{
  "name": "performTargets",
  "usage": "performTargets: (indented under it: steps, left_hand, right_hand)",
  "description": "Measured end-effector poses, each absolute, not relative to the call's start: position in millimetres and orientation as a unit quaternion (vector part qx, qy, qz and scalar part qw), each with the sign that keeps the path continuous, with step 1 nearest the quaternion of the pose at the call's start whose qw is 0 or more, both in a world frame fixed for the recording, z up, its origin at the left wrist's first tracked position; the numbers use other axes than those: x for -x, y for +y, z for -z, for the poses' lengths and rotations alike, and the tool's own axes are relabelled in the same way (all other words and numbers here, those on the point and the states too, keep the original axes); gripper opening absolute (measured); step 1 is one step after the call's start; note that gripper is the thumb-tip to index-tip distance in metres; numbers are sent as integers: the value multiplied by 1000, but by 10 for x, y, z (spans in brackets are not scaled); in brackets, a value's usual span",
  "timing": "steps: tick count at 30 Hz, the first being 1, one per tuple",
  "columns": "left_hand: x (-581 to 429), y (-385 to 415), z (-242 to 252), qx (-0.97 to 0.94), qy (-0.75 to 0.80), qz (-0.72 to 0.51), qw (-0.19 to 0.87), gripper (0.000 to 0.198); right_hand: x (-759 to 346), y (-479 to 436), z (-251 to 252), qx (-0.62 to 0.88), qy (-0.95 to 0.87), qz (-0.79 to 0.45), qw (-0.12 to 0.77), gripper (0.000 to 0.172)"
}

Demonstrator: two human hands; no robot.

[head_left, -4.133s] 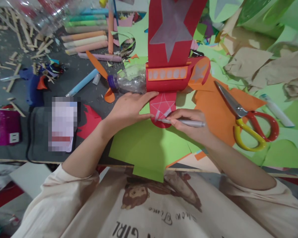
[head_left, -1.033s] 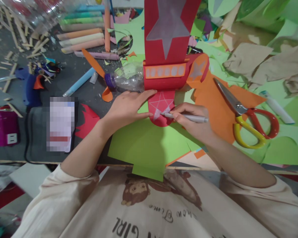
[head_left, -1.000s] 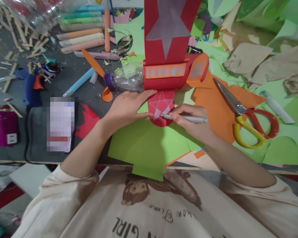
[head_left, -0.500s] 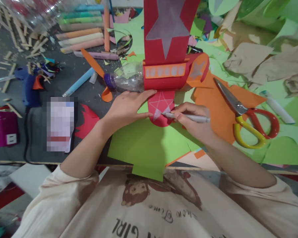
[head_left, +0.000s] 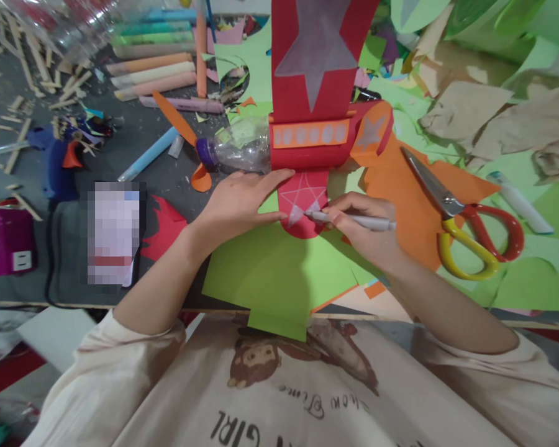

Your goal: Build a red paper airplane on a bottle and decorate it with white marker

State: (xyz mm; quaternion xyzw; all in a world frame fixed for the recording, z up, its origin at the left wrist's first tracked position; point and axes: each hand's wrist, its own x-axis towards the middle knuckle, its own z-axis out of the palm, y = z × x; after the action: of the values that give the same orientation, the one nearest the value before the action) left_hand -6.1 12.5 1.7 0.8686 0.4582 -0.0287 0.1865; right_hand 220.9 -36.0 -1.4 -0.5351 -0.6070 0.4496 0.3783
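Note:
A toy plane made from a clear plastic bottle (head_left: 242, 144) lies on its belly, wrapped in red paper, with a purple cap and an orange paper propeller (head_left: 176, 118). Its near red wing (head_left: 302, 183) bears an outlined star, partly filled in silver-white at its lower points. My right hand (head_left: 366, 223) pinches a silver marker pen (head_left: 363, 220), whose tip touches the star. With thumb and fingers spread, my left hand (head_left: 240, 195) presses on the wing's left edge. The far wing (head_left: 284, 93) carries a filled star.
Scissors (head_left: 451, 208) lie on orange and green paper at right. Left of my left arm are a phone (head_left: 114, 233), a blue glue gun (head_left: 58, 164) and a purple box (head_left: 9, 239). Several markers (head_left: 153, 63) and wood sticks (head_left: 37, 62) lie at the back. Green paper (head_left: 265, 267) overhangs the front edge.
Almost nothing differs. The marker's tip has shifted very slightly right on the star, and my left hand stays in place.

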Motion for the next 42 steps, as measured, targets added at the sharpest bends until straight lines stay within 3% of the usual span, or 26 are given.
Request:
performTargets:
  steps: [6, 20, 33, 42]
  left_hand:
    - [67, 128, -33, -868, 456, 24, 196, 71]
    - [74, 132, -5, -872, 453, 26, 183, 71]
    - [62, 129, -42, -865, 463, 37, 189, 69]
    - [78, 132, -12, -871, 453, 24, 190, 74]
  right_hand:
    - [-2201, -355, 1, 545, -606, -464, 348, 13]
    - [-2232, -365, 26, 484, -650, -478, 337, 24]
    - [-2231, -151, 141, 530, -589, -456, 406, 32]
    - [-2124, -160, 45, 502, -643, -463, 348, 21]
